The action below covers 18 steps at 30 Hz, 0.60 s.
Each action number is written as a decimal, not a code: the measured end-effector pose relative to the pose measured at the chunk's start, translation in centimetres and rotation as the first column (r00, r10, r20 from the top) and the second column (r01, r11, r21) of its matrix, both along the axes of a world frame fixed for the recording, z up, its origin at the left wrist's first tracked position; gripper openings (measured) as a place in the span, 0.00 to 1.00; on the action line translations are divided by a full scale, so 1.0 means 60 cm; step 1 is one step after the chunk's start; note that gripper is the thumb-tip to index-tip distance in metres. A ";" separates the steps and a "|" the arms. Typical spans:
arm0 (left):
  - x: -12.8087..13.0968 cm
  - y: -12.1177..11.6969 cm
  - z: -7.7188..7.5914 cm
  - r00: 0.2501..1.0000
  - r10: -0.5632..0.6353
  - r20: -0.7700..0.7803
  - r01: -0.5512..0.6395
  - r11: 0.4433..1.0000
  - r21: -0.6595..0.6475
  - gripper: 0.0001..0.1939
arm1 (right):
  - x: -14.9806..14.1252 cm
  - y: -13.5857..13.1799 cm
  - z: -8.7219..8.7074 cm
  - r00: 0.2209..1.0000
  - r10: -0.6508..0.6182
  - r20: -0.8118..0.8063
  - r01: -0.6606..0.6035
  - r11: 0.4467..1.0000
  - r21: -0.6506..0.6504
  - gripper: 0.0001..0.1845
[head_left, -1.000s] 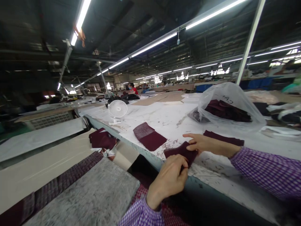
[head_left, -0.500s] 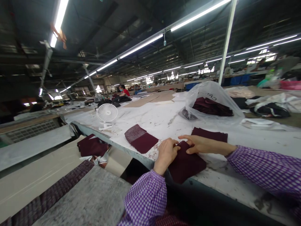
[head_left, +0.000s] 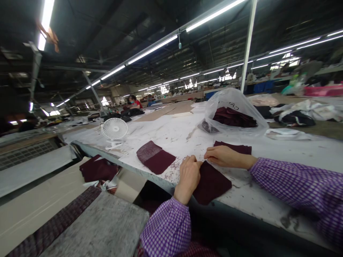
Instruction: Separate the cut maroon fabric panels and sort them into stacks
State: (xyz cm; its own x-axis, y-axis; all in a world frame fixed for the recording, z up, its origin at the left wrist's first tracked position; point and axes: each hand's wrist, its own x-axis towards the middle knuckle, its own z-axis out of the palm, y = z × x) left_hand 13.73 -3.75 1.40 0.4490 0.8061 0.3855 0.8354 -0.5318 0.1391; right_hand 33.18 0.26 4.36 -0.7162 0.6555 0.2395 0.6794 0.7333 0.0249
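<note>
A dark maroon fabric piece [head_left: 213, 184] lies at the table's near edge, its lower corner hanging slightly over. My left hand [head_left: 188, 175] is closed at its upper left side, fingers curled against the cloth. At the top corner my right hand [head_left: 223, 156] is closed in a pinch; what sits between its fingertips is too small to make out. Behind the right hand lies a stack of maroon pieces [head_left: 245, 149], partly covered by it. To the left, a maroon piece with a greyish section [head_left: 157, 157] rests on the table.
A white fan [head_left: 114, 129] stands on the white-covered table [head_left: 171, 132]. A clear plastic bag [head_left: 233, 98] of maroon pieces sits farther back. More maroon cloth [head_left: 99, 169] lies at lower left, beside a grey mottled surface [head_left: 107, 221]. A person in red [head_left: 137, 103] is far off.
My right hand's fingers, spread over the cloth before, have drawn back to its top corner and closed into a pinch. My left hand stays at the cloth's left side. The view has shifted slightly.
</note>
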 end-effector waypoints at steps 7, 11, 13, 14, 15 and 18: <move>0.001 0.002 -0.001 1.000 0.001 -0.006 -0.001 1.000 -0.023 0.17 | -0.002 -0.001 -0.011 0.996 0.023 0.081 -0.033 0.993 0.116 0.12; 0.001 0.000 0.001 1.000 -0.006 -0.011 0.006 1.000 -0.027 0.18 | -0.006 -0.002 -0.021 0.983 0.036 0.183 -0.073 0.976 0.205 0.11; 0.001 -0.002 0.003 1.000 -0.016 -0.015 0.016 1.000 -0.018 0.19 | -0.009 -0.006 -0.022 0.971 0.041 0.234 -0.097 0.968 0.232 0.09; 0.001 -0.004 0.004 0.999 -0.025 -0.021 0.025 1.000 -0.014 0.19 | -0.010 -0.008 -0.021 0.965 0.047 0.257 -0.111 0.964 0.240 0.09; 0.000 -0.005 0.006 0.999 -0.036 -0.028 0.036 0.999 -0.009 0.19 | -0.011 -0.011 -0.021 0.959 0.056 0.278 -0.127 0.961 0.245 0.08; 0.000 -0.007 0.009 0.998 -0.057 -0.036 0.056 0.998 -0.007 0.18 | -0.009 -0.016 -0.014 0.948 0.056 0.312 -0.134 0.963 0.232 0.08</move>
State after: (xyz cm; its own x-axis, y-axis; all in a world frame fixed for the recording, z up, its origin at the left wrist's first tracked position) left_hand 13.73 -4.16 1.91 0.5074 0.7813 0.3635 0.8085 -0.5776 0.1127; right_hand 32.67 -0.67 3.54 -0.8357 0.5285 0.1493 0.5393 0.7382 0.4053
